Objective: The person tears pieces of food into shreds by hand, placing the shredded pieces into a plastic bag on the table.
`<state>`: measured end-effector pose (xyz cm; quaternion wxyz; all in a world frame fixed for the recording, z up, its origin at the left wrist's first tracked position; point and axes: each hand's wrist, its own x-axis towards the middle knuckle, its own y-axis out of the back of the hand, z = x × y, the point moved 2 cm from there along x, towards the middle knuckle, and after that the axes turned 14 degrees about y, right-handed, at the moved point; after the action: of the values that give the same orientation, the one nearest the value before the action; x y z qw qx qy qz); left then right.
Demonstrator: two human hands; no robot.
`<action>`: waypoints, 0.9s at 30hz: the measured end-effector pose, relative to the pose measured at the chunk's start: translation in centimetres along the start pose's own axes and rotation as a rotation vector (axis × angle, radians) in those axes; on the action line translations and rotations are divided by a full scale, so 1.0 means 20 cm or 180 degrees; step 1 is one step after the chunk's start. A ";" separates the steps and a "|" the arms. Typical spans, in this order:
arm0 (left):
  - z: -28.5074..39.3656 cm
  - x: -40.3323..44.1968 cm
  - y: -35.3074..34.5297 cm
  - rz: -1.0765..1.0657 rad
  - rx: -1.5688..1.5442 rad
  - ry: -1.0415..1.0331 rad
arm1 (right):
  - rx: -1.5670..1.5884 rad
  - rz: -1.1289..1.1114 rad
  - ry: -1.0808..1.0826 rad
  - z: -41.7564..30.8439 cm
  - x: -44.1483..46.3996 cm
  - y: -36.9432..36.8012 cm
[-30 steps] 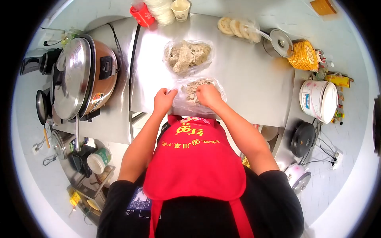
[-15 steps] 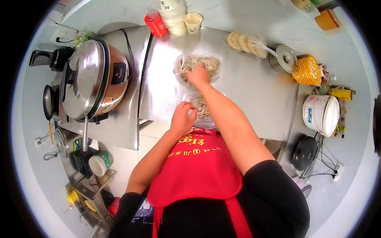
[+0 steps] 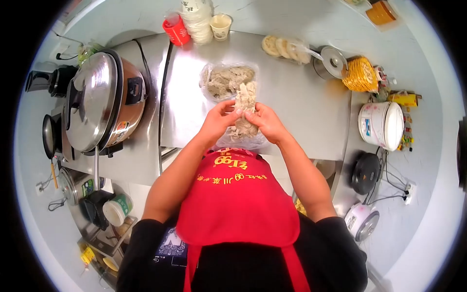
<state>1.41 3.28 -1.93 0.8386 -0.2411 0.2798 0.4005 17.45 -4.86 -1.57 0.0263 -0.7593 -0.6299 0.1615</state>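
Both hands hold a clump of pale, greyish shredded food (image 3: 246, 96), which looks like sliced cooked meat, raised over the steel table. My left hand (image 3: 219, 119) grips its left side, thumb and fingers closed. My right hand (image 3: 267, 122) grips the right side, with its thumb near the left thumb. Just beyond lies a clear plastic bag with a larger pile of the same shredded food (image 3: 225, 80). Closer to my apron, a second plastic bag (image 3: 248, 142) holds more of it, partly hidden below my hands.
A large cooker (image 3: 104, 102) stands at left. Along the back are a red cup (image 3: 176, 31), stacked bowls (image 3: 197, 22), a paper cup (image 3: 221, 27) and bagged flatbreads (image 3: 284, 47). A lidded pot (image 3: 332, 63) and a white rice cooker (image 3: 382, 125) are at right.
My right hand has come back from the far bag with a clump of shredded food. My left hand has joined it, and both now grip the clump. The view has shifted slightly.
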 end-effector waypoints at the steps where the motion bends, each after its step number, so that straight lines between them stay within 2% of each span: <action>1: 0.01 0.00 -0.01 -0.0118 0.0132 0.0008 | -0.0127 0.0061 -0.0007 -0.02 -0.04 -0.01; 6: 0.04 -0.06 -0.07 -0.0615 -0.0027 -0.0035 | -0.0361 0.0305 0.0232 -0.07 -0.15 -0.02; 7: 0.04 -0.07 -0.06 -0.0645 -0.0008 -0.0035 | -0.0720 0.0258 0.0103 -0.06 -0.15 0.00; 9: 0.04 -0.08 -0.06 -0.0585 -0.0053 0.0071 | -0.1086 0.0227 -0.0011 -0.08 -0.18 0.00; 11: 0.06 -0.10 -0.08 -0.0561 -0.0019 0.0001 | -0.0363 0.0452 0.0238 -0.14 -0.21 -0.05; 15: 0.07 -0.11 -0.09 -0.0452 0.0147 -0.0079 | 0.0122 0.0841 0.0455 -0.07 -0.21 -0.02; 18: 0.05 -0.12 -0.11 -0.0069 0.0251 -0.0440 | -0.0147 0.0716 0.0554 -0.13 -0.22 -0.07; 20: 0.05 -0.15 -0.13 0.0040 0.0469 -0.0495 | -0.1024 0.0654 0.0710 -0.19 -0.23 -0.11; 22: 0.04 -0.16 -0.14 0.0135 0.0683 -0.0556 | -0.1026 0.0765 0.0616 -0.11 -0.19 -0.08; 27: -0.05 -0.11 -0.15 0.0170 -0.0080 -0.0342 | -0.0966 0.0988 0.0582 -0.03 -0.17 -0.09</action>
<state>2.33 -0.20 -0.71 0.8383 -0.2222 0.2357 0.4385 15.50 -7.66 0.18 -0.0563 -0.8537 -0.5177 -0.0024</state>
